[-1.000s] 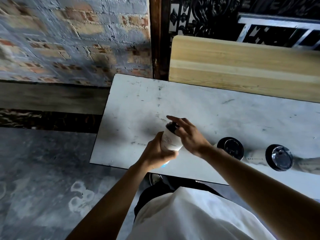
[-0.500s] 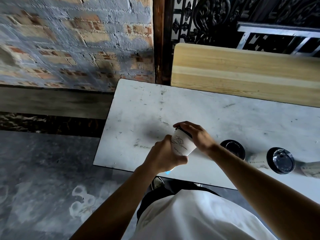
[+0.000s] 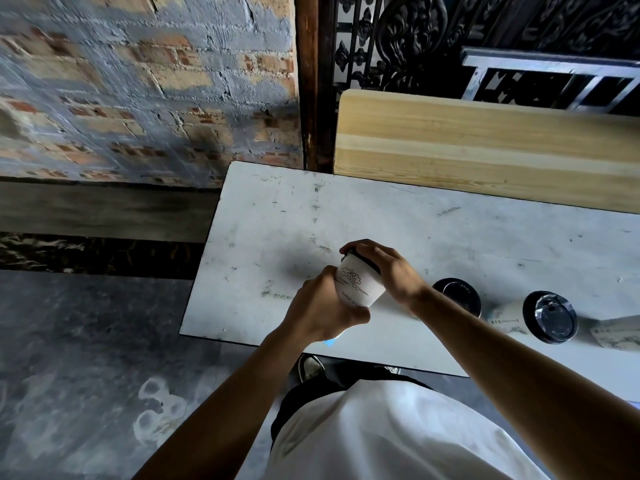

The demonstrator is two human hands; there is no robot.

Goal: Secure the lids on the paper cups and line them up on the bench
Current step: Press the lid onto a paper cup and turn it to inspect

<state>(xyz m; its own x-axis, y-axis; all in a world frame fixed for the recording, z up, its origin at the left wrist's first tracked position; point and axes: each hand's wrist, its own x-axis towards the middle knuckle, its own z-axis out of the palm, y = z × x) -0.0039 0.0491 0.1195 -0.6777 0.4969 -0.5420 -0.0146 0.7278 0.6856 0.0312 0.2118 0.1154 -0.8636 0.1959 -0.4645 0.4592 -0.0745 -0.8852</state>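
Left hand point(image 3: 322, 306) wraps the paper cup point(image 3: 358, 285), held tilted above the bench point(image 3: 415, 230) near edge; right hand point(image 3: 384, 268) clamps its black lid point(image 3: 363, 259) down. Two lidded cups point(image 3: 549, 317) already stand right. Seating looks underway; placing left.

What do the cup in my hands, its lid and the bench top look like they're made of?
Cup: matte white paper, going by its printed line drawing. Its lid: black, probably plastic; mostly covered by the right hand. Bench top: smooth whitish slab, scuffed, maybe marble or laminate.
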